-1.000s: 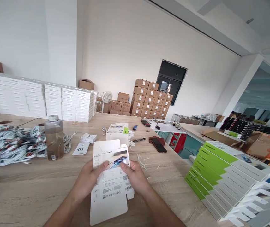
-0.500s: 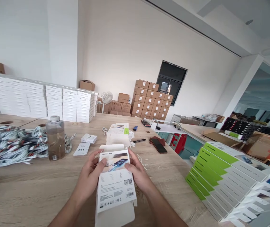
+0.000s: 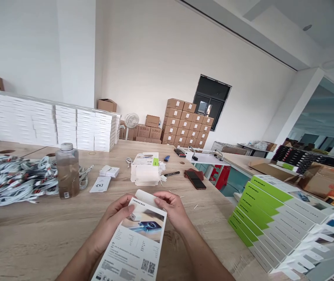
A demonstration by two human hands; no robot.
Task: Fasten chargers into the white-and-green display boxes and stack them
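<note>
The left hand (image 3: 112, 218) clamps the rectangular, printed white cardboard box (image 3: 139, 244) at its upper corner, and the right hand (image 3: 174, 210) pinches its plain top flap (image 3: 145, 197). Beyond the left hand, tangled white cables (image 3: 17, 179) lie beside a translucent bottle (image 3: 67, 171), brownish inside.

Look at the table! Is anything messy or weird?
A little. Tiny white scraps lie strewn beside the black pen like litter, and the cables make a tangled heap, unlike the neat white boxes behind them. I see no spill, and what shows of the held box looks undamaged.
</note>
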